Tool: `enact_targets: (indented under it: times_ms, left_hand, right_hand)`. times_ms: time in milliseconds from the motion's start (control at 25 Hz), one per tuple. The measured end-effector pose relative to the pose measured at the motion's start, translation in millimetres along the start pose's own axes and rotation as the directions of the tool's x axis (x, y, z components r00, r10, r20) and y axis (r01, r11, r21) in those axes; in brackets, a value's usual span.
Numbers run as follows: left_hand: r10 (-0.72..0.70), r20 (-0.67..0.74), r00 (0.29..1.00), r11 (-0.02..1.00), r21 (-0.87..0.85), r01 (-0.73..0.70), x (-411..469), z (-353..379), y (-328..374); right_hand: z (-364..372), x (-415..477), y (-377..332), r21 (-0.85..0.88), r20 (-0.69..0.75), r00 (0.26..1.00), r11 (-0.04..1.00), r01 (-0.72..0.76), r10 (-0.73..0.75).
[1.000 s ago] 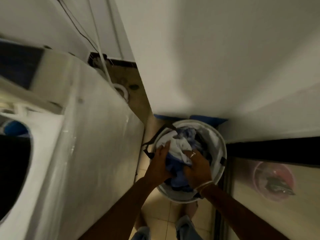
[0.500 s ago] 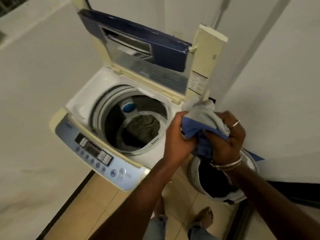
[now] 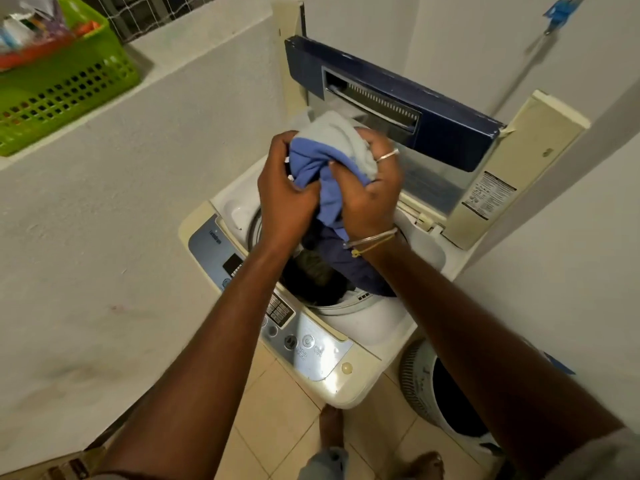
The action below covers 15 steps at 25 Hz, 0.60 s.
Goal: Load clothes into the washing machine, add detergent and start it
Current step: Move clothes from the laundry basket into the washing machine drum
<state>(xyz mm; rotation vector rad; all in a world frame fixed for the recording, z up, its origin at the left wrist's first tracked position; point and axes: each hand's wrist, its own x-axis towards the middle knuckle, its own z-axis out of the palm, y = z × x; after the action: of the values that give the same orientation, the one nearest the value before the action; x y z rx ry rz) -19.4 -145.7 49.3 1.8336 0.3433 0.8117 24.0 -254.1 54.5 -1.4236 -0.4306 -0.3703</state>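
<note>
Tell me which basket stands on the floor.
The white round basket beside the washing machine, at lower right. The green basket sits up on the wall ledge instead.

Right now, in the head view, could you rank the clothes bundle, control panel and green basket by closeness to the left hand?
1. Clothes bundle: gripped in the left hand.
2. Control panel: close below, under the forearm.
3. Green basket: far left, on the ledge.

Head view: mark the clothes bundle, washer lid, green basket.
clothes bundle (image 3: 311, 164), head view, on its blue fold.
washer lid (image 3: 450, 133), head view, on its dark blue frame.
green basket (image 3: 69, 84), head view, on its perforated front wall.
</note>
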Motion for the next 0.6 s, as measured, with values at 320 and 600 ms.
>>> enact_targets:
  times_ms: [320,600]
  left_hand:
    - [-0.443,0.304,0.843,0.781,0.593,0.197,-29.5,23.4,-126.3]
    - [-0.054,0.25,0.967,0.982,0.188,0.006,-111.3,139.1,-39.7]
  right_hand:
    - [-46.8,-34.9,114.3,-0.749,0.34,0.553,0.575,-0.329,0.76]
    - [-161.3,-66.0,87.6,-0.605,-0.007,0.919,0.73,-0.318,0.395]
